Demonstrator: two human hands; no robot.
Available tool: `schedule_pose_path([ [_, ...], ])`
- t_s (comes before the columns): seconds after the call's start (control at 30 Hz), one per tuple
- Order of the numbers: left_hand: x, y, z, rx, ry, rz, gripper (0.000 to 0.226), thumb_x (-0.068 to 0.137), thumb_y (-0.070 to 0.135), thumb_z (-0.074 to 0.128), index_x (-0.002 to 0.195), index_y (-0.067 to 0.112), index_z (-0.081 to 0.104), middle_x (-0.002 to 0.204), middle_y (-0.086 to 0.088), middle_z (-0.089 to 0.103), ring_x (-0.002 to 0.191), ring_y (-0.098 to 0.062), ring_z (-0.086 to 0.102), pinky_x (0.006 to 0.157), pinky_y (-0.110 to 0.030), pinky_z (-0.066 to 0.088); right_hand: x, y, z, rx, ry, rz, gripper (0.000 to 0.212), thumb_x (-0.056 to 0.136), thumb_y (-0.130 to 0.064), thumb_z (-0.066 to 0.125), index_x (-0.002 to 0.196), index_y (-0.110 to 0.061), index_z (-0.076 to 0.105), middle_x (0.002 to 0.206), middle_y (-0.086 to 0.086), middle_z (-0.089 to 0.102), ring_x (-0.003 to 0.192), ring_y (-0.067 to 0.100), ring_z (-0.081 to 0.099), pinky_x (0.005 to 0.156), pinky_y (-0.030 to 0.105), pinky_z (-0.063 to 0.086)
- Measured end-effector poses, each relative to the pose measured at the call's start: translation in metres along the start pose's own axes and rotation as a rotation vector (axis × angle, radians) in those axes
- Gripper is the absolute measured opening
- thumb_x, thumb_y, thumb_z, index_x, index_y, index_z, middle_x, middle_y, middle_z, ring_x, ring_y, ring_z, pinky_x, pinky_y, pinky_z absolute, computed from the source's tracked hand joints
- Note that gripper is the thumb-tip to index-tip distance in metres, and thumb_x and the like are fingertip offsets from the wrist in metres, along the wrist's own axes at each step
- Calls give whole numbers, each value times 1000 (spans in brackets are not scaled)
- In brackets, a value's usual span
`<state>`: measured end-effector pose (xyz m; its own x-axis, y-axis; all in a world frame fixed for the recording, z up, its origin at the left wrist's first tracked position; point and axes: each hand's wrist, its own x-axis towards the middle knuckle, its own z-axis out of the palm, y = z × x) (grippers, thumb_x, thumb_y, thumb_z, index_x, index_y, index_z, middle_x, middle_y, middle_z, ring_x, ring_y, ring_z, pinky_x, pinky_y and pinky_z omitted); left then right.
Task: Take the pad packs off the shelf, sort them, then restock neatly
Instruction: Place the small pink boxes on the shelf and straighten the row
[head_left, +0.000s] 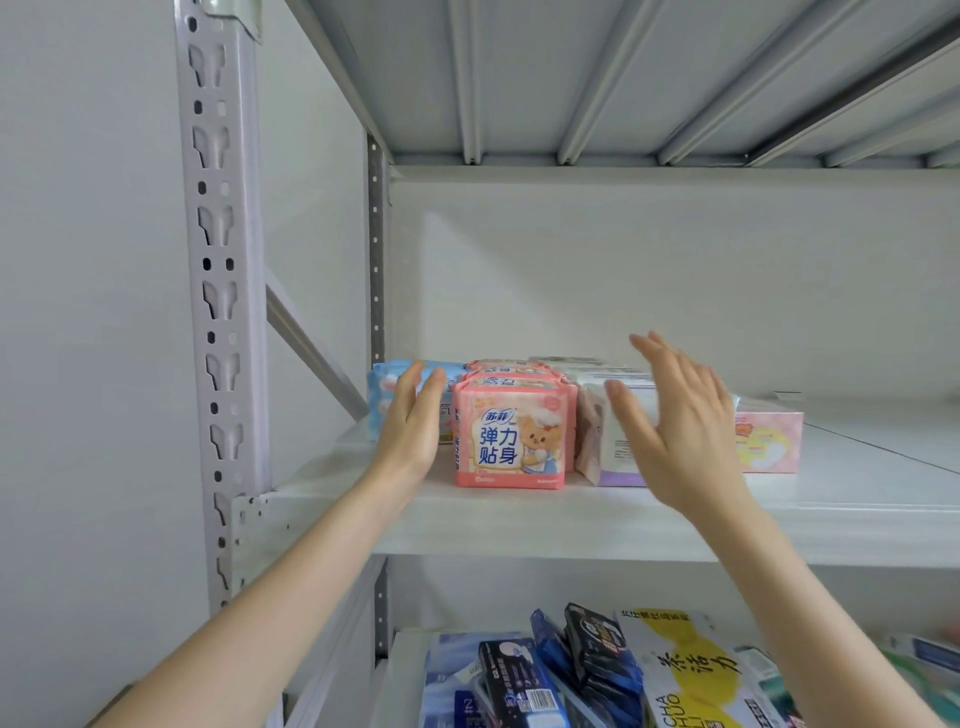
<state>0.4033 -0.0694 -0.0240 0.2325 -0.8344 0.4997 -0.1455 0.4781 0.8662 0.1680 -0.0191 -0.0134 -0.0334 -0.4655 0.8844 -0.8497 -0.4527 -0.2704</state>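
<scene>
Centrally, across the middle of the frame, a white metal shelf (519, 525) carries a short line of pad packs pushed toward its left end. A row of pink packs (511, 434) printed with a cartoon bear stands one behind another, the front one facing the camera. Just left of them sits a blue pack (381, 397), and just to their right a white and lavender pack (605, 457). Further right a pale pink pack (771, 441) lies on the same board. The left hand (413, 421) reaches in from the lower left with its fingers straight and close together, palm turned toward the pink packs. It sits in the gap between the blue pack and the pink row and grips nothing; whether it touches either one cannot be told. The right hand (675, 426) is raised in front of the white and lavender pack, fingers spread wide and slightly blurred, holding nothing; contact with the pack cannot be told. A perforated grey upright post (218, 312) runs down the left of the frame, and the ribbed underside of an upper shelf (623, 78) fills the top. At the bottom a lower shelf (405, 675) holds a loose heap of dark blue and black packs (519, 686) beside a yellow and white pack (691, 675).
</scene>
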Motion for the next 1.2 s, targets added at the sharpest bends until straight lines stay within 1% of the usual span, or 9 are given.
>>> schedule_pose_path([
  [0.13, -17, 1, 17, -42, 7, 11, 57, 99, 51, 38, 151, 33, 25, 140, 15, 38, 128, -4, 38, 101, -23, 27, -4, 43, -19, 39, 59, 106, 76, 85, -63, 26, 145, -19, 42, 154, 5, 40, 140, 25, 35, 113, 39, 21],
  [0.23, -23, 2, 29, -57, 26, 14, 59, 97, 55, 40, 150, 35, 23, 151, 10, 37, 135, -11, 40, 113, -39, 32, -6, 70, -21, 117, 37, 171, 74, 87, -59, 31, 147, -17, 38, 152, 6, 41, 140, 24, 34, 112, 41, 25],
  [0.3, -25, 4, 36, -65, 32, 0, 61, 95, 57, 40, 149, 36, 24, 151, 6, 38, 136, -16, 41, 114, -44, 32, -8, 81, -19, 193, -3, 215, 71, 89, -56, 34, 148, -17, 36, 146, 8, 49, 134, 21, 37, 104, 31, 28],
  [0.43, -29, 8, 44, -47, 43, -11, 61, 97, 57, 38, 151, 39, 18, 152, 8, 34, 137, -14, 37, 115, -42, 30, -8, 88, -10, 326, -80, 285, 69, 90, -56, 40, 149, -20, 35, 111, -1, 56, 116, 28, 52, 92, 29, 31],
  [0.53, -30, 8, 47, -31, 57, -6, 61, 97, 57, 38, 151, 37, 18, 151, 8, 35, 134, -12, 38, 112, -37, 30, -7, 87, -5, 358, -88, 270, 75, 84, -60, 37, 149, -21, 35, 83, -9, 48, 84, 15, 54, 84, 29, 32],
  [0.8, -35, 10, 56, -17, 47, -12, 61, 97, 54, 40, 150, 35, 19, 151, 7, 36, 135, -14, 38, 113, -37, 31, -5, 84, 4, 405, -132, 267, 62, 96, -55, 42, 148, -23, 32, 93, 2, 56, 108, 34, 59, 101, 46, 41],
  [0.93, -36, 10, 59, 6, 51, -1, 60, 97, 54, 41, 150, 35, 20, 151, 7, 35, 132, -12, 38, 108, -34, 31, -4, 83, 6, 410, -122, 251, 71, 89, -60, 39, 147, -20, 33, 73, -3, 57, 105, 32, 59, 95, 42, 41],
  [1.1, -36, 10, 60, 14, 47, 7, 60, 97, 53, 42, 150, 34, 19, 152, 7, 35, 136, -13, 35, 114, -39, 29, -3, 81, 14, 374, -119, 241, 76, 85, -64, 34, 148, -21, 32, 113, 20, 64, 96, 23, 58, 88, 32, 34],
  [1.2, -37, 11, 60, 27, 49, 4, 60, 97, 54, 42, 149, 34, 21, 151, 7, 36, 136, -14, 36, 114, -39, 30, -2, 82, 15, 378, -120, 247, 77, 85, -64, 34, 149, -22, 31, 113, 16, 62, 101, 23, 57, 86, 28, 29],
])
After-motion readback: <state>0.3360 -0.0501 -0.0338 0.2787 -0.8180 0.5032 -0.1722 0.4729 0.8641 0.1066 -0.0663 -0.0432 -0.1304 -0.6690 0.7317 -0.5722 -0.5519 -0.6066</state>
